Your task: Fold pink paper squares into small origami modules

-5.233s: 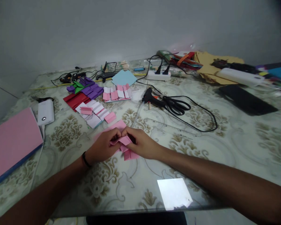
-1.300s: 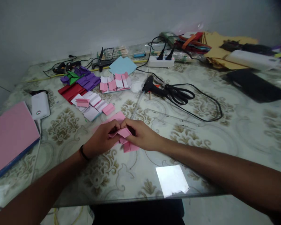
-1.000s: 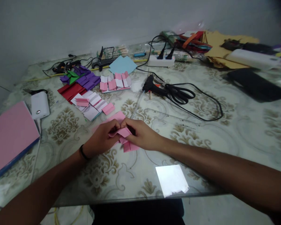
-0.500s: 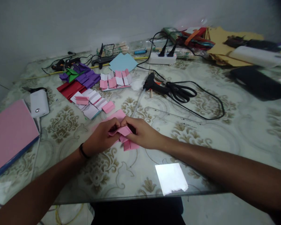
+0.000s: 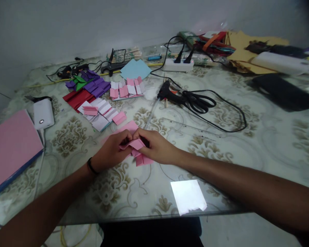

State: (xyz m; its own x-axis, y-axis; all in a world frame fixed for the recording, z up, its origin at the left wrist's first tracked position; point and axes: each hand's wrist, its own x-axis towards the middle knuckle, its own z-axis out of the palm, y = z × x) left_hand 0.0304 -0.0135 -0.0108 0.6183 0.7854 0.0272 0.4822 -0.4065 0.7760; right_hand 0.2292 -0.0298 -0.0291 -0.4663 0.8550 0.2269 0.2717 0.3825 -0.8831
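Both hands meet at a piece of pink paper [image 5: 137,144] that shows folds and creases. My left hand [image 5: 115,147], with a black band at the wrist, is closed on its left side. My right hand [image 5: 157,145] pinches the right side, thumb toward me. The fingers partly hide the paper. More pink paper [image 5: 128,127] lies just behind the hands, and folded pink paper [image 5: 143,160] shows under the right thumb. Up and to the left sit folded white and pink papers [image 5: 100,113], beside red [image 5: 77,99] and purple folded papers [image 5: 98,85].
A black glue gun [image 5: 170,93] with a coiled cord lies behind my hands, near a clear ruler [image 5: 187,128]. Left are a white power bank [image 5: 43,114] and a pink paper stack [image 5: 12,147]. A power strip [image 5: 179,64] and light blue sheets [image 5: 135,69] lie at the back.
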